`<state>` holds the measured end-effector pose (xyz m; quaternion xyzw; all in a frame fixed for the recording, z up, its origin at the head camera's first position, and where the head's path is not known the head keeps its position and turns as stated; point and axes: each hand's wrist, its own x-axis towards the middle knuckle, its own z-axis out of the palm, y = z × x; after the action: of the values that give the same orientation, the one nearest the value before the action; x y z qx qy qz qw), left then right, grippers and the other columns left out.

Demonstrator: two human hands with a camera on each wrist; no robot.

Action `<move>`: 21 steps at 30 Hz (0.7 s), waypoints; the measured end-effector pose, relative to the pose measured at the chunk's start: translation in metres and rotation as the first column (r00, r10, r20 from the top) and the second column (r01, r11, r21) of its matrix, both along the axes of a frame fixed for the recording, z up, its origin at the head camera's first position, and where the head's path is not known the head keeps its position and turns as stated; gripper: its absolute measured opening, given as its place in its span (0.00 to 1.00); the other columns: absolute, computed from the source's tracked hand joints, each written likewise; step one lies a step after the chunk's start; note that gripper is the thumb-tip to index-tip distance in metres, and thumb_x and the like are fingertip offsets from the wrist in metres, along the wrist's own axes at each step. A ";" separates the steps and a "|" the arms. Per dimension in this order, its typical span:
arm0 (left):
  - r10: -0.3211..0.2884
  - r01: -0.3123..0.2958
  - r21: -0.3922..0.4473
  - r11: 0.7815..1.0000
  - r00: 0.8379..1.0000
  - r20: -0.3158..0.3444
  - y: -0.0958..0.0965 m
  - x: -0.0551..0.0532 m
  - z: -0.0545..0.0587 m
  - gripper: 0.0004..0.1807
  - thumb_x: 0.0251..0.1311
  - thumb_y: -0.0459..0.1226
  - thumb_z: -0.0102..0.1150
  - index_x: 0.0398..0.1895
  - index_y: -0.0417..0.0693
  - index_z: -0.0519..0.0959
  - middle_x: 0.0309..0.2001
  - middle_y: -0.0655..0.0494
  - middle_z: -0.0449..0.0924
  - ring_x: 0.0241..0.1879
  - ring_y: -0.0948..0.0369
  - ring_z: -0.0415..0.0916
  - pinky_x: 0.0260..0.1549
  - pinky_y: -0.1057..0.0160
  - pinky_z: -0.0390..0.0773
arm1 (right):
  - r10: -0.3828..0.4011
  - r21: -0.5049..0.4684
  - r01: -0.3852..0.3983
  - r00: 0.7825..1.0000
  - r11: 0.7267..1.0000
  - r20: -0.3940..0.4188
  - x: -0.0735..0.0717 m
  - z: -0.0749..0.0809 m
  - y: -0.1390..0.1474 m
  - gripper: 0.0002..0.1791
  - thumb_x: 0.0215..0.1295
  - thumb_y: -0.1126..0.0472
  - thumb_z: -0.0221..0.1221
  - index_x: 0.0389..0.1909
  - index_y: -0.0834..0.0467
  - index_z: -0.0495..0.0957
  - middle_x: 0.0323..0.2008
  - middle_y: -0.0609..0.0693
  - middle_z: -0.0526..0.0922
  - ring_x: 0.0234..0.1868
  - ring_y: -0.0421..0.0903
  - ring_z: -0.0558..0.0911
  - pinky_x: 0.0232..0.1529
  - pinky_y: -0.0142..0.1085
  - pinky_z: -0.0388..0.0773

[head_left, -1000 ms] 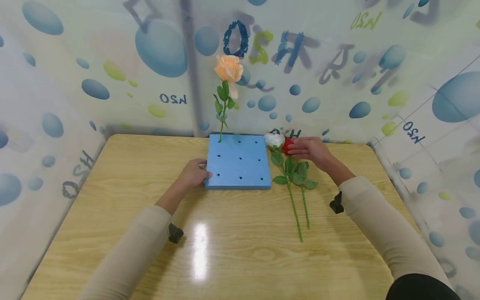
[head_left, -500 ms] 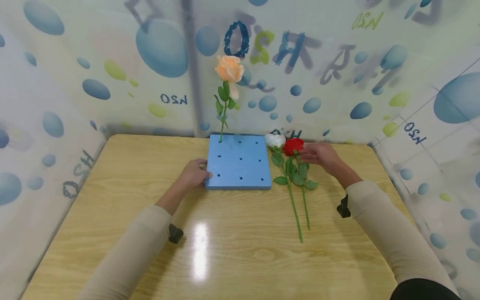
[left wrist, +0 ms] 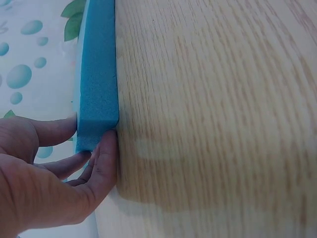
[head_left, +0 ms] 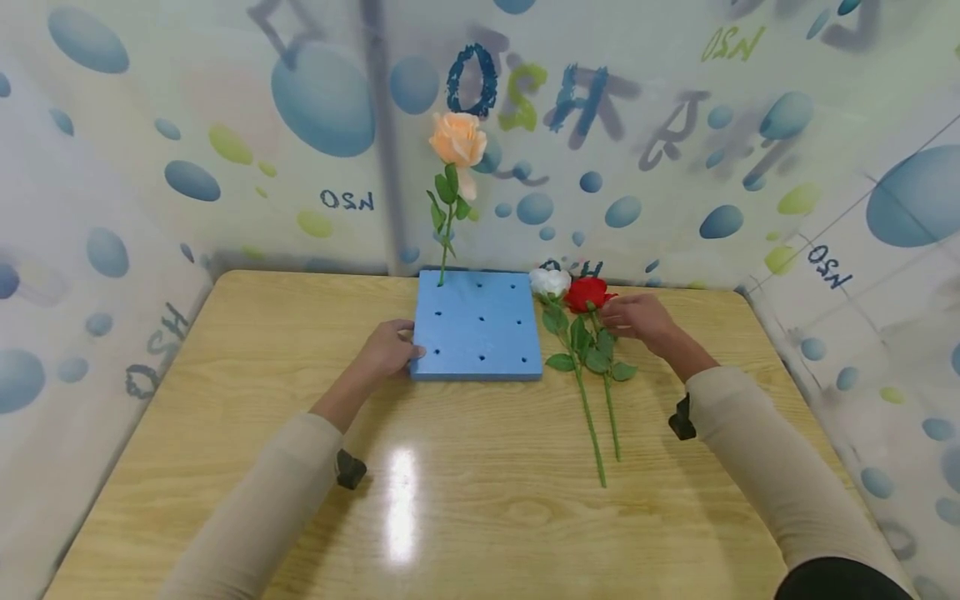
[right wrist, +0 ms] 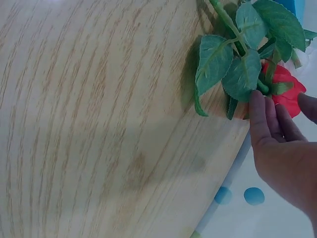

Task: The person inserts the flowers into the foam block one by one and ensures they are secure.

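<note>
My right hand [head_left: 637,318] was at the right side of the red rose [head_left: 587,294], so the flower lay to the left of it and a little far. The fingers were nearly straight and together, the thumb stood apart from them, and the fingertips were at the stem, just under the bloom. I cannot tell if they pressed on it; they did not pinch it.

The red rose lay flat on the surface [head_left: 487,467], to the right of the blue board [head_left: 459,337]. Its long axis ran from far to near, with the bloom at the far end and the stem end near, slightly to the right. The right hand was clearly the nearer one to it. The white rose [head_left: 551,282] lay just left of it in almost the same direction, and their leaves overlapped.

My left hand [head_left: 387,346] pinched the left edge of the board, near its near corner, between thumb and fingers. In the far left hole stood the peach rose [head_left: 458,140], upright.
</note>
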<state>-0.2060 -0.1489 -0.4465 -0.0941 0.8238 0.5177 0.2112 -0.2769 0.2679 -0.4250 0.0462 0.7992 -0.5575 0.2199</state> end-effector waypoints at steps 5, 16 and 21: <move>-0.005 0.005 0.010 1.000 1.000 0.003 -0.001 -0.001 -0.001 0.33 0.67 0.31 0.54 0.74 0.41 0.57 0.63 0.35 0.68 0.57 0.46 0.74 0.50 0.52 0.80 | -0.011 0.069 0.011 1.000 0.998 0.000 -0.001 -0.004 -0.005 0.25 0.75 0.58 0.49 0.62 0.75 0.67 0.64 0.69 0.68 0.62 0.59 0.73 0.62 0.48 0.72; 0.001 -0.001 0.017 1.000 1.000 0.016 0.000 -0.001 0.000 0.33 0.67 0.31 0.54 0.74 0.41 0.56 0.63 0.35 0.68 0.57 0.46 0.74 0.51 0.52 0.80 | -0.066 0.211 0.068 0.998 0.975 -0.016 -0.005 -0.014 -0.012 0.23 0.70 0.58 0.54 0.56 0.73 0.73 0.43 0.56 0.84 0.42 0.44 0.82 0.53 0.42 0.80; -0.006 0.006 0.004 1.000 1.000 0.014 -0.001 -0.002 -0.001 0.33 0.68 0.31 0.54 0.74 0.42 0.57 0.63 0.36 0.68 0.57 0.46 0.74 0.50 0.52 0.80 | -0.105 0.257 0.108 0.994 0.960 -0.024 -0.006 -0.016 -0.017 0.21 0.67 0.59 0.57 0.51 0.72 0.76 0.32 0.49 0.83 0.32 0.38 0.81 0.42 0.35 0.82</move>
<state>-0.2080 -0.1499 -0.4472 -0.0947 0.8214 0.5182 0.2186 -0.2833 0.2513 -0.4408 0.1147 0.8624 -0.4600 0.1776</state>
